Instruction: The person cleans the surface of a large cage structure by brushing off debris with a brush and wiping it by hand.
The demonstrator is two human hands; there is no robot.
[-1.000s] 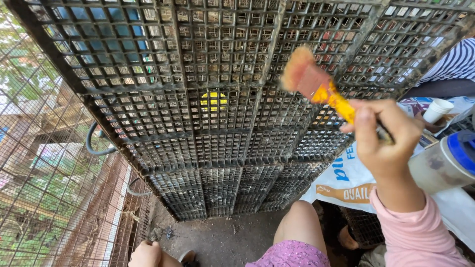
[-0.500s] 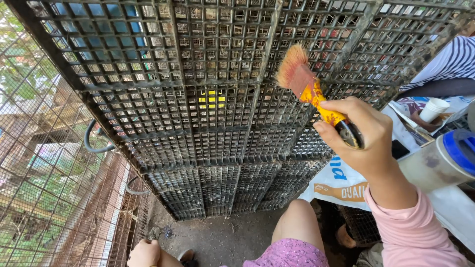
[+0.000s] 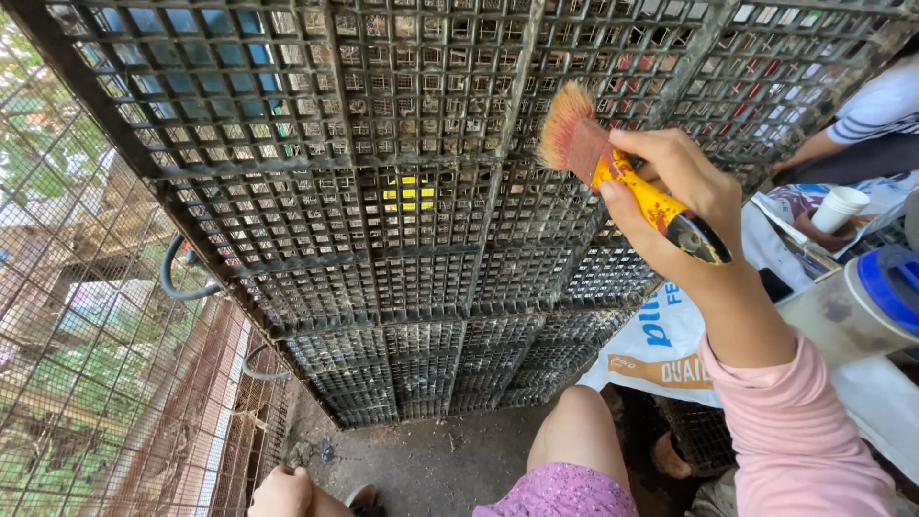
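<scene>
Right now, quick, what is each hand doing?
Right hand: closed around the yellow handle of a paintbrush, bristles at the wire cage.
Left hand: only partly in view at the bottom edge; open or closed cannot be told.

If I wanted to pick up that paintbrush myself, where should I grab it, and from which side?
Probably by the yellow handle of the paintbrush, as the right hand does now: fingers wrapped round its middle, coming from the dark tail end at lower right. The handle is narrow and long, so it suits a closed grip, and this keeps the bristles free against the metal grid.
</scene>
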